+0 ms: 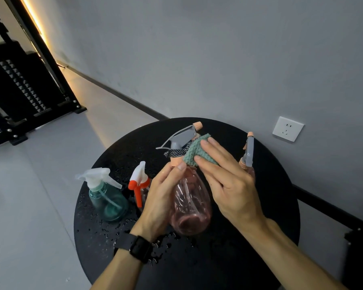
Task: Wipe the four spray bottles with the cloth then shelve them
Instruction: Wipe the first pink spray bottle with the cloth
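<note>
Two hands meet at centre frame over the wet black counter (197, 264): the left hand (161, 197) grips the pink spray bottle (190, 206), while the right hand (224, 176) presses a green cloth (194, 152) with straight fingers near its neck. Left of them stand the teal bottle (107, 197) and red-trigger bottle (139, 183); a fourth bottle (248, 151) stands at right, farther back.

Pink bottle (190, 208) with grey trigger, teal cloth (195, 152), teal bottle (108, 200), black speckled table (270, 206).
</note>
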A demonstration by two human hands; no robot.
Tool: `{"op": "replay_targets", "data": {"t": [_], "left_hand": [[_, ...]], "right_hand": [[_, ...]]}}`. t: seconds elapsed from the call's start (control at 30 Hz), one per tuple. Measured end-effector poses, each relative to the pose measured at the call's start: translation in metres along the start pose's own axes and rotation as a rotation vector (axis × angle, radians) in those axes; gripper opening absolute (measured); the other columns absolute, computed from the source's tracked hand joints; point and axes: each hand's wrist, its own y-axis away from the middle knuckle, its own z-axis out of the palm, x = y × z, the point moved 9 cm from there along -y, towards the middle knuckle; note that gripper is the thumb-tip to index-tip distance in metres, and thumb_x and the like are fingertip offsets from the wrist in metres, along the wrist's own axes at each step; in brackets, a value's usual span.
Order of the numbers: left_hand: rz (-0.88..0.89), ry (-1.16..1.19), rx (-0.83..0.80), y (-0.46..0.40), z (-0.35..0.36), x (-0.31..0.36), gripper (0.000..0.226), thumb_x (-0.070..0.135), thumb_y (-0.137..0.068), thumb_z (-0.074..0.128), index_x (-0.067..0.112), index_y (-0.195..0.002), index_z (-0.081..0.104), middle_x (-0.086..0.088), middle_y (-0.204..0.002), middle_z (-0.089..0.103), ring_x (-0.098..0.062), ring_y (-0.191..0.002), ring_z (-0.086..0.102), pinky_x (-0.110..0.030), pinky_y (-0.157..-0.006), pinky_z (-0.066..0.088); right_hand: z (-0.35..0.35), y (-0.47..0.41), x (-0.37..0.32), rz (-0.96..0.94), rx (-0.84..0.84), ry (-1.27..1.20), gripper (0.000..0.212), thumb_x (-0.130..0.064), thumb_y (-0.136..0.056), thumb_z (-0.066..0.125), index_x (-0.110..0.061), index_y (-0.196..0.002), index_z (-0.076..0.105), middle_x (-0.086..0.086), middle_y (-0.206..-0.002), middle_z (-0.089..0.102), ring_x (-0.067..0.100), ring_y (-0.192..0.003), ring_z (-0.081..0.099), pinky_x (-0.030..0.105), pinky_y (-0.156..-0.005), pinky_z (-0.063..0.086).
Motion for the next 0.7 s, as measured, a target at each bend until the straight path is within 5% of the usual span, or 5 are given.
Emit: {"op": "replay_targets", "data": {"t": [0.17, 0.3, 0.47, 0.57, 0.7], "left_hand": [[0.039, -0.049, 0.054, -0.005, -0.012, -0.002, 0.039, 0.039, -0.092, 0.062, 0.006, -0.112, 0.063, -0.019, -0.112, 0.069, -0.037, -0.106, 0.066, -0.047, -0.093, 0.055], [0.111, -0.238, 0.042, -0.004, -0.011, 0.0, 0.031, 0.045, -0.085, 0.062, 0.025, -0.109, 0.063, 0.004, -0.108, 0.073, -0.011, -0.101, 0.069, -0.034, -0.09, 0.054], [0.202, -0.446, 0.008, -0.005, -0.004, -0.002, 0.03, 0.03, -0.092, 0.069, 0.049, -0.112, 0.058, 0.027, -0.111, 0.069, 0.006, -0.111, 0.061, -0.024, -0.099, 0.045], [0.301, -0.632, 0.007, -0.006, -0.002, 0.003, 0.031, 0.031, -0.09, 0.071, 0.05, -0.112, 0.061, 0.043, -0.116, 0.057, 0.009, -0.129, 0.043, -0.024, -0.11, 0.035], [0.348, -0.74, 0.012, -0.011, -0.002, -0.004, 0.035, 0.034, -0.091, 0.069, 0.036, -0.125, 0.063, 0.024, -0.127, 0.061, -0.002, -0.131, 0.045, -0.04, -0.108, 0.041]], "right_hand": [[-0.005, 0.006, 0.011, 0.041, -0.01, -0.027, 0.027, 0.01, -0.082, 0.07, 0.004, -0.108, 0.07, 0.018, -0.126, 0.062, 0.027, -0.125, 0.056, 0.036, -0.099, 0.051], [-0.03, 0.005, 0.021, 0.186, 0.177, -0.035, 0.026, 0.005, -0.084, 0.067, 0.006, -0.11, 0.067, 0.012, -0.127, 0.06, 0.022, -0.123, 0.058, 0.026, -0.101, 0.049], [-0.042, -0.002, 0.016, 0.27, 0.271, -0.059, 0.024, -0.001, -0.088, 0.061, 0.005, -0.111, 0.068, 0.003, -0.129, 0.055, -0.008, -0.131, 0.041, 0.024, -0.1, 0.048], [-0.039, -0.005, 0.005, 0.201, 0.231, -0.014, 0.022, 0.0, -0.09, 0.062, 0.003, -0.111, 0.068, 0.002, -0.13, 0.055, 0.003, -0.131, 0.047, 0.025, -0.103, 0.046], [-0.02, -0.002, 0.002, 0.203, 0.072, -0.006, 0.025, 0.003, -0.089, 0.065, 0.002, -0.113, 0.069, 0.011, -0.132, 0.059, 0.021, -0.13, 0.052, 0.03, -0.104, 0.047]]}}
